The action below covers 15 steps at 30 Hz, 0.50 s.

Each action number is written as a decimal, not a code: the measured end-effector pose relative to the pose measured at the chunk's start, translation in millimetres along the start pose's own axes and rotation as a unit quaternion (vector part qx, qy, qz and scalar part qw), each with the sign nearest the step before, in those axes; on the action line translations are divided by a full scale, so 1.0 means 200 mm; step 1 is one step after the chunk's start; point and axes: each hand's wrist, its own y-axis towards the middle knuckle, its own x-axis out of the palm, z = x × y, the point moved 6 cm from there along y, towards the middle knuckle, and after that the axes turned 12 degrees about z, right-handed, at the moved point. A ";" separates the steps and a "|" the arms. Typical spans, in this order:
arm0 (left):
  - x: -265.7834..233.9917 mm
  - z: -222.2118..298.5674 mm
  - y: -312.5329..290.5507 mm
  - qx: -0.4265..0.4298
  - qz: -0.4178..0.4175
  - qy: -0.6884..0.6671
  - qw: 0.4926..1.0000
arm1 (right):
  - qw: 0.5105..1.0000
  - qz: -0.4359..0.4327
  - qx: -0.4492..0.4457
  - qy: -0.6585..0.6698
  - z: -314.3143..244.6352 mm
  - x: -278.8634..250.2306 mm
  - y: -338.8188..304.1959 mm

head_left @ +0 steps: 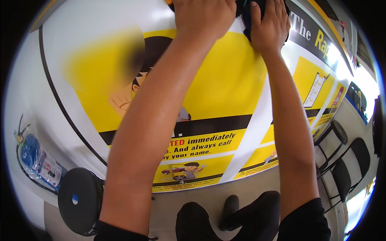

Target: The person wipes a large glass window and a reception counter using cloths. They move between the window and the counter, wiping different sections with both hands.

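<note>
Both my arms reach up and away across a large yellow, white and black printed panel (pixel 225 84) with cartoon figures. My left hand (pixel 205 18) is at the top edge of the view, its fingers mostly cut off. A dark thing with a bit of orange shows beside it. Just to its right, my right hand (pixel 270 28) lies over a dark, soft-looking item (pixel 247 24), thumb on one side and fingers on the other. What kind of item it is cannot be made out.
At the lower left are a round black stool (pixel 82 201) and a blue fire extinguisher (pixel 38 160) wrapped in clear plastic. Black folding chairs (pixel 354 164) and another stool (pixel 333 134) stand at the right. Below are my dark-clothed legs (pixel 197 221) and the tiled floor (pixel 169 205).
</note>
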 end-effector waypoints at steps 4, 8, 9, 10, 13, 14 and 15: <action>-0.05 0.05 -0.16 0.121 0.094 0.009 0.988 | 0.997 0.014 0.073 -0.029 -0.01 -0.04 -0.18; -0.16 0.23 -0.94 0.160 -0.085 -0.019 0.983 | 0.996 0.047 0.073 -0.028 0.20 -0.20 -0.57; -0.19 0.25 -1.21 0.179 -0.137 -0.021 0.974 | 0.993 0.041 0.097 -0.043 0.26 -0.27 -0.69; -0.24 0.28 -1.54 0.228 -0.174 -0.003 0.958 | 0.988 0.047 0.139 -0.053 0.34 -0.35 -0.85; -0.48 0.24 -2.50 0.293 -0.418 -0.128 0.850 | 0.966 0.027 0.238 -0.096 0.47 -0.57 -1.29; -0.55 0.17 -2.77 0.219 -0.518 -0.189 0.805 | 0.957 0.015 0.270 -0.103 0.49 -0.65 -1.45; -0.66 0.11 -3.05 0.286 -0.490 -0.143 0.811 | 0.942 -0.002 0.318 -0.104 0.47 -0.69 -1.61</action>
